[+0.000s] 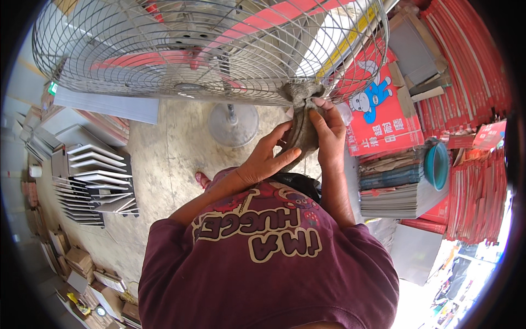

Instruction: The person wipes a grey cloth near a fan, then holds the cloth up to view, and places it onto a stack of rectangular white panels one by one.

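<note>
A grey rag [302, 123] is pressed against the lower rim of a big pedestal fan's wire cage [164, 49]. My right hand [329, 129] grips the rag's upper part, its fingertips up at the cage wires. Lower on the rag, my left hand [268, 156] pinches the cloth between thumb and fingers. Red fan blades [164, 57] show behind the wires. The fan's round metal base [233, 123] stands on the concrete floor below. My maroon printed shirt [268, 263] fills the lower middle.
Tile samples stand in a rack [96, 186] at the left. Red flat cartons [471, 82] are stacked along the right, with a stack of grey slabs [392, 189] and a teal basin [436, 163]. Cardboard boxes [82, 263] lie at lower left.
</note>
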Motion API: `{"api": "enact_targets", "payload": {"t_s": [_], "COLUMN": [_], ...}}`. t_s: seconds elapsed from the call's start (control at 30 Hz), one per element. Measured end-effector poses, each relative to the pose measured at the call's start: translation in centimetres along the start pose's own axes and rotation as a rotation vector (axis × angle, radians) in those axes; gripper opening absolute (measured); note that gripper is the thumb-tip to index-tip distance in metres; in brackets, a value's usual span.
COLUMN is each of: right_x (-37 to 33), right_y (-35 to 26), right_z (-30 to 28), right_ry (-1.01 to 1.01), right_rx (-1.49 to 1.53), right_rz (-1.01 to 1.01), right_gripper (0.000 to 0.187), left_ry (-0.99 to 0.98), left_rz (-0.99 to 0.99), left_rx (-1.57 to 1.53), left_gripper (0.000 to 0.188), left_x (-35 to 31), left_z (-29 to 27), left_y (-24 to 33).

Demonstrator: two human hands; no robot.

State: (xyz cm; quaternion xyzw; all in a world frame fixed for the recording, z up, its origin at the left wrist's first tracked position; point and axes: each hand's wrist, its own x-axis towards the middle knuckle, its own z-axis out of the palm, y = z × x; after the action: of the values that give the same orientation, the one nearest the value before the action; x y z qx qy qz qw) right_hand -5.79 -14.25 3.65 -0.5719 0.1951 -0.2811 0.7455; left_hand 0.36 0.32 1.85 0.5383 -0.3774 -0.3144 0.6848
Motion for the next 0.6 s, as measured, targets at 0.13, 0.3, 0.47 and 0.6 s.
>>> {"api": "enact_targets", "payload": {"t_s": [0.13, 0.3, 0.47, 0.6], "right_x": [-0.3, -0.7, -0.9, -1.0], "right_y": [0.0, -0.4, -2.3, -5.5], "right_z": [-0.6, -1.4, -1.4, -0.7], "right_ry": [0.033, 0.055, 0.052, 0.089], "right_rx": [-0.028, -0.012, 0.025, -0.022], "right_rz": [0.054, 0.073, -0.035, -0.202], "right_gripper": [0.024, 0.026, 0.027, 0.027], "left_ry": [-0.034, -0.088, -0.121, -0.145], "left_rz": [-0.060, -0.073, -0.005, 0.018], "left_rx": [-0.015, -0.004, -0.007, 0.011], "left_gripper": [0.058, 0.058, 0.061, 0.061], "left_x": [0.0, 0.0, 0.0, 0.0], "left_z": [0.3, 0.5, 0.8, 0.6], "left_y": [-0.2, 0.6, 1.1, 1.1]}}
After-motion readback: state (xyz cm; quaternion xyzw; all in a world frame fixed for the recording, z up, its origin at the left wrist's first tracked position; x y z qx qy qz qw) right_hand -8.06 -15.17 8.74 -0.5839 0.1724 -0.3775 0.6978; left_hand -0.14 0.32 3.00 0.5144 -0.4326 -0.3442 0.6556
